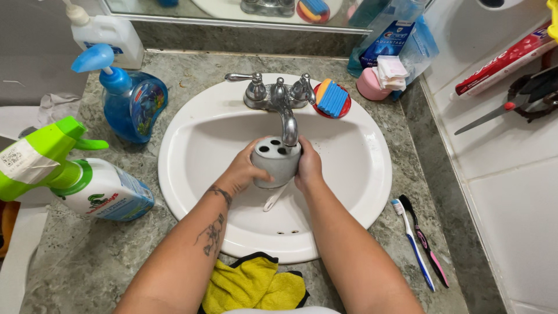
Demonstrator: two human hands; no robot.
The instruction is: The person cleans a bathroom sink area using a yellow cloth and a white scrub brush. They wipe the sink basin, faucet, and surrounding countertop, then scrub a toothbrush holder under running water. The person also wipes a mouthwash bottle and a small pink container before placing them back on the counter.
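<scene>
One yellow cloth (253, 285) hangs at the near rim of the sink (354, 192), and two toothbrushes (421, 241) lie on the counter to its right. Over the basin, the left hand (241, 171) and right hand (308, 166) clasp one grey toothbrush holder (276, 160) between them. It stands roughly upright, its three-holed top facing up under the single faucet (285, 113), with two spray bottles (87, 180) further left.

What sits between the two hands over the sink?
In the head view, a grey toothbrush holder sits between the left hand and right hand, under the faucet spout.
</scene>
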